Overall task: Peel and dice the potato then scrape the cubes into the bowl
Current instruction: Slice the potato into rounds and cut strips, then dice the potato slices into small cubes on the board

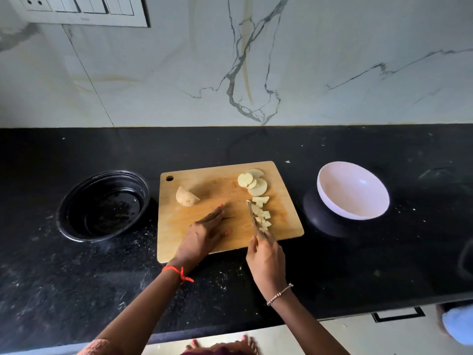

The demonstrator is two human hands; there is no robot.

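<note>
A wooden cutting board (204, 239) lies on the black counter. On it are a potato half (186, 197) at the left, several round slices (252, 182) at the back right, and a row of cut pieces (261, 213) below them. My right hand (266, 260) grips a knife (253, 217) whose blade rests against the left side of the cut pieces. My left hand (204, 233) lies flat on the board, fingers stretched out, holding nothing. A white bowl (353, 190) stands to the right of the board.
A black round dish (103, 204) sits left of the board. A dark object (322, 216) lies under the white bowl's left side. The marble wall runs behind the counter, and the counter's front edge is close to my body.
</note>
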